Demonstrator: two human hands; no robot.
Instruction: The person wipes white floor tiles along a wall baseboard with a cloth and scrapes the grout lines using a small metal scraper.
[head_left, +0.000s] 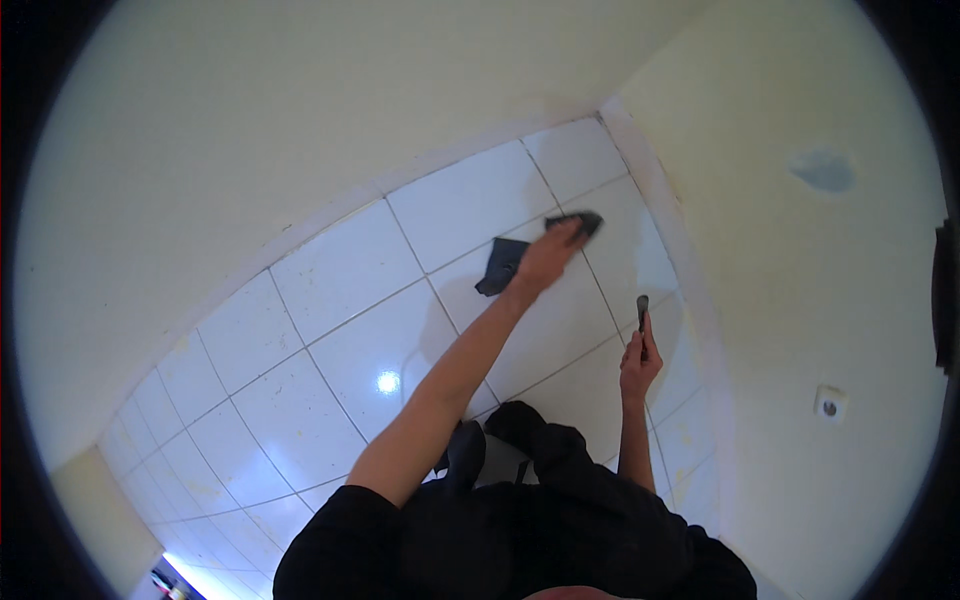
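My left hand [547, 258] reaches far forward over the white floor tiles, its fingers closed on a dark cloth [588, 220]. One dark part of cloth shows beyond the fingertips. Another dark flap [503, 262] spreads to the left of the hand; whether the two are one piece I cannot tell. Near the right wall, my right hand [640, 368] is wrapped round a slim dark tool [643, 306]. Its rounded end points forward, and its exact kind is unclear. The fingers hide the tool's lower part.
Pale walls [300, 120] meet in a corner [600, 110] ahead of me. A white socket [830, 405] sits on the right wall, below a grey-blue patch [824, 171]. Yellowish smears and specks mark the tiled floor [270, 420]. My dark-clothed knees [520, 425] are close beneath my arms.
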